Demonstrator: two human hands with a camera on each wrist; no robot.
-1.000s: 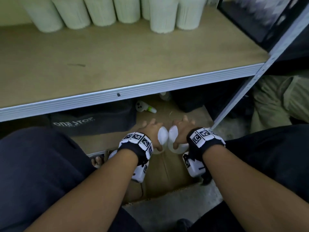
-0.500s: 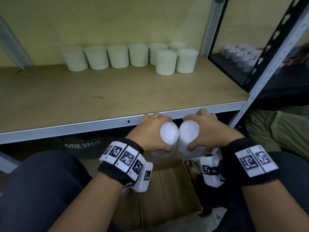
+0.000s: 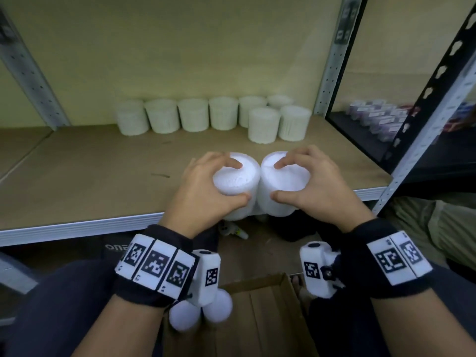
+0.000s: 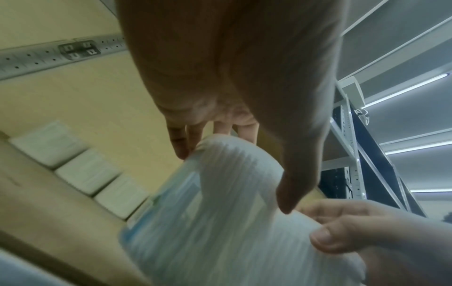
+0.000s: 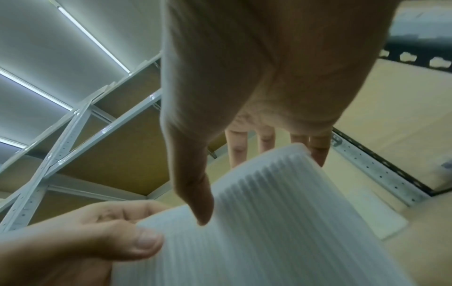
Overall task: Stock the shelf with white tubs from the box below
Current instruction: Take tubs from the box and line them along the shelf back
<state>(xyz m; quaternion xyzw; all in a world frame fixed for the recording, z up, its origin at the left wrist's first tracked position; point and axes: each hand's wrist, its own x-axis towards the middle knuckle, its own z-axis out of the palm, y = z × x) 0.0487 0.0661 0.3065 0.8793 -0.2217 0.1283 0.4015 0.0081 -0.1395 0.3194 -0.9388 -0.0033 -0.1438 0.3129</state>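
Observation:
My left hand point(image 3: 206, 184) grips a white ribbed tub point(image 3: 235, 181) from above, thumb near and fingers far. My right hand point(image 3: 313, 181) grips a second white tub point(image 3: 283, 184) the same way. The two tubs touch side by side above the front edge of the wooden shelf point(image 3: 90, 181). The left wrist view shows my fingers point(image 4: 182, 139) over the tub's top rim point(image 4: 232, 174). In the right wrist view my thumb point(image 5: 195, 193) presses the ribbed wall of its tub point(image 5: 281, 212). Several white tubs point(image 3: 193, 115) stand in a row at the back of the shelf.
An open cardboard box point(image 3: 262, 318) sits on the floor below, with two white tubs point(image 3: 198, 313) showing at its left. A grey upright post point(image 3: 334, 55) bounds the shelf on the right; a black rack point(image 3: 401, 119) with small packets stands beyond it.
Both hands have lifted their tubs from below the shelf up to and over the shelf's front edge. The view has tilted upward with them.

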